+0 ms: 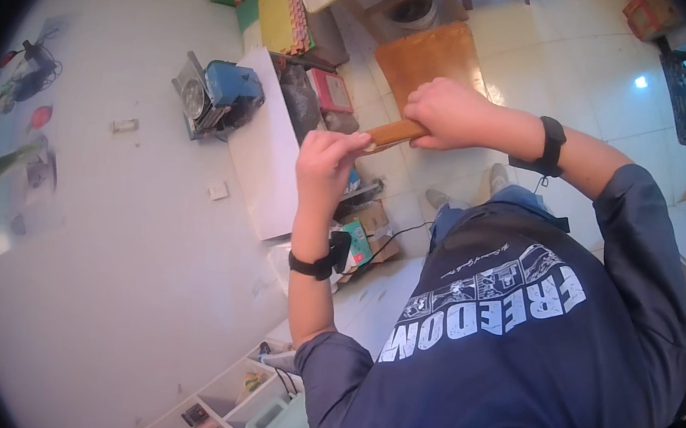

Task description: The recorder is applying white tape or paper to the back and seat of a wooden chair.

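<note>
Between my two hands is a long, narrow brown object (pixel 395 133) with a paler lower edge; its exact kind I cannot make out. My left hand (pixel 328 161) pinches its left end, the thumb lying along it. Closed around the other end is my right hand (pixel 450 114), whose fingers hide that part. The object is held up in the air in front of my body, tilted slightly upward to the right. Black bands with small dark devices are on both wrists.
Beyond my hands stands a brown wooden stool (pixel 434 59) on the tiled floor. To the left, a white tabletop (pixel 270 152) runs along the wall, with a blue and black appliance (pixel 231 85) at its far end. White shelves (pixel 215 393) hold small items at lower left.
</note>
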The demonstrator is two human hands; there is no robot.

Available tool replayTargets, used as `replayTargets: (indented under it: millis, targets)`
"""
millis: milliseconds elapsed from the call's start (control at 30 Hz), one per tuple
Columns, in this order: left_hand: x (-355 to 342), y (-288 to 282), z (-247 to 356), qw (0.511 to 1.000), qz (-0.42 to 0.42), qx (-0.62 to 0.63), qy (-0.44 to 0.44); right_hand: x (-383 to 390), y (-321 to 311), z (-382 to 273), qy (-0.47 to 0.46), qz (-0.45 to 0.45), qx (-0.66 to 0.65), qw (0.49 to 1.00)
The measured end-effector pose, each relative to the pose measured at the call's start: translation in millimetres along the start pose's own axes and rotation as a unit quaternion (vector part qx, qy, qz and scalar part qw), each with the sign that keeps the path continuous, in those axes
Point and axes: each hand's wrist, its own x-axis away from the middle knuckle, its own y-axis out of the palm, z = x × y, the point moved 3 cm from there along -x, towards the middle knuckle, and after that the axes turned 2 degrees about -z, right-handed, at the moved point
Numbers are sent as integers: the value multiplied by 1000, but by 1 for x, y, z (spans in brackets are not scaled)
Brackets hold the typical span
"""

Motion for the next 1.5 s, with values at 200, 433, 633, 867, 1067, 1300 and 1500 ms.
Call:
replayTargets:
  millis: [200, 433, 633, 867, 1067, 1300, 1500]
  targets:
    - [4, -14, -28, 1000, -9, -8, -16, -6, -2, 13, 7, 43, -2, 999]
    - [-51, 27, -5, 992, -64, 67, 84, 3, -16, 28, 10, 22, 11, 1000]
    - [-53, 23, 1, 993, -59, 57, 91, 20, -20, 40, 1, 33, -16, 999]
    - [-80, 11, 0, 994, -54, 33, 88, 50, -54, 88, -19, 54, -40, 998]
    - [-139, 63, 40, 979, -85, 66, 175, 61, -71, 112, -33, 56, -49, 997]
    - [-120, 38, 34, 980, -61, 37, 188, 68, -65, 118, -38, 60, -76, 995]
    - [-142, 57, 44, 978, -78, 36, 191, 81, -75, 129, -41, 75, -49, 995]
